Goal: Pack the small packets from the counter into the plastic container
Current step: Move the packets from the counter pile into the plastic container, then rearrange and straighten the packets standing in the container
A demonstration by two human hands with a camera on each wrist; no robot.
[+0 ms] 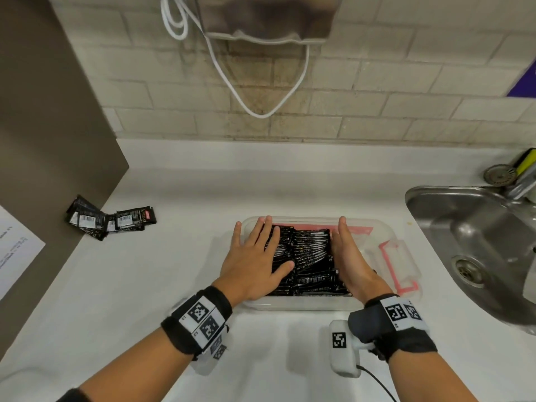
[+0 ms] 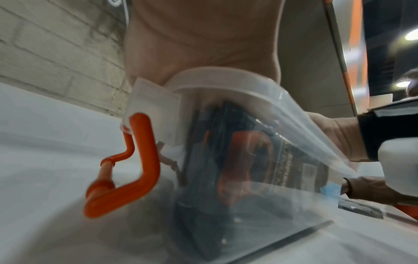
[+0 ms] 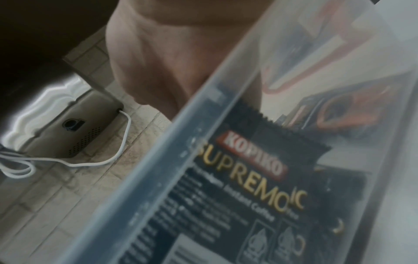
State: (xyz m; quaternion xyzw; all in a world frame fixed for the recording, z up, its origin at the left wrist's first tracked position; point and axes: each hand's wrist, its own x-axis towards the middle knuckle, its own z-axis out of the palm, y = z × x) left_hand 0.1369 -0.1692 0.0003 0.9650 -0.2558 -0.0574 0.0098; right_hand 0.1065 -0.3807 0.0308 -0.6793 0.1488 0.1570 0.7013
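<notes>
A clear plastic container (image 1: 385,236) with orange-pink clip handles sits on the white counter. It holds several black coffee packets (image 1: 310,256) standing in a packed row. My left hand (image 1: 258,250) lies flat with straight fingers on the left part of the packets. My right hand (image 1: 348,250) stands on edge, fingers straight, pressing the row's right side. A loose pile of black packets (image 1: 110,220) lies on the counter at far left. The left wrist view shows the container wall (image 2: 305,135) and an orange handle (image 2: 126,169); the right wrist view shows a packet (image 3: 244,192) through the wall.
A steel sink (image 1: 481,242) is set in the counter to the right, with a drain strainer (image 1: 500,174) behind it. A brown panel (image 1: 52,140) and a paper sheet (image 1: 14,250) stand at left. A wall-mounted unit with white cables (image 1: 261,91) hangs above.
</notes>
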